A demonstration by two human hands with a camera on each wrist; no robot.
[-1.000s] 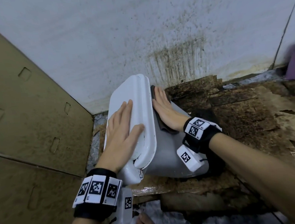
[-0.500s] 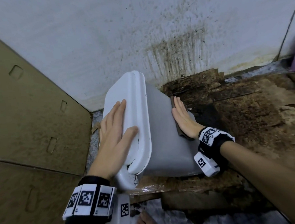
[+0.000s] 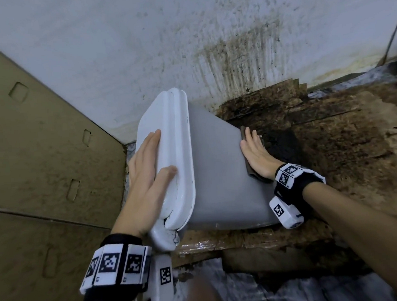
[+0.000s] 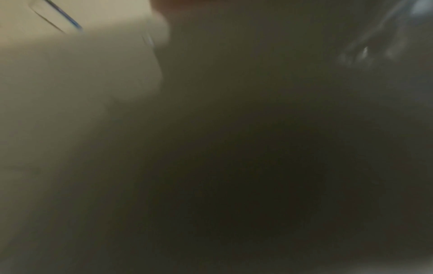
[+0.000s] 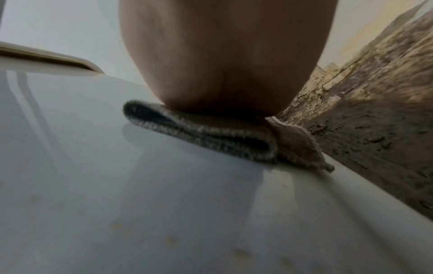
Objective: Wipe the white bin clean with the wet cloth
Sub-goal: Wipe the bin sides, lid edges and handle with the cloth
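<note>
White plastic, glossy and damp-looking: the white bin (image 3: 221, 179) lies on its side on sodden brown cardboard (image 3: 334, 144) at the foot of a stained wall (image 3: 220, 53), its lid (image 3: 168, 138) shut and turned toward a tan cardboard panel (image 3: 38, 144) on the left. Left hand (image 3: 146, 168) lies flat on the lid, fingers straight and together, thumb spread along the lid's rim; it holds nothing, only braces. The left wrist view is dark and blurred, useless here. Right hand (image 3: 256, 155) presses the wet cloth (image 5: 211, 135) onto the upturned side wall, near the bin's bottom end, fingers extended and close together over the cloth, not curled round it. The right wrist view shows the cloth folded double under the heel of the palm, one loose corner hanging over the bin's edge by the cardboard. Step in hand, as I judge it: wiping the upward-facing side wall, with the cloth now at the far right end of that face. A few faint yellowish specks show on the wall nearer the wrist camera, so this face does not look finished. Next move likely calls for steady downward pressure while drawing the cloth over those specks, the left hand holding firm so the bin does not slide or roll. The loose corner wants keeping off the dirty cardboard. Faces against the floor and wall are hidden; turning the bin would be needed for them.
</note>
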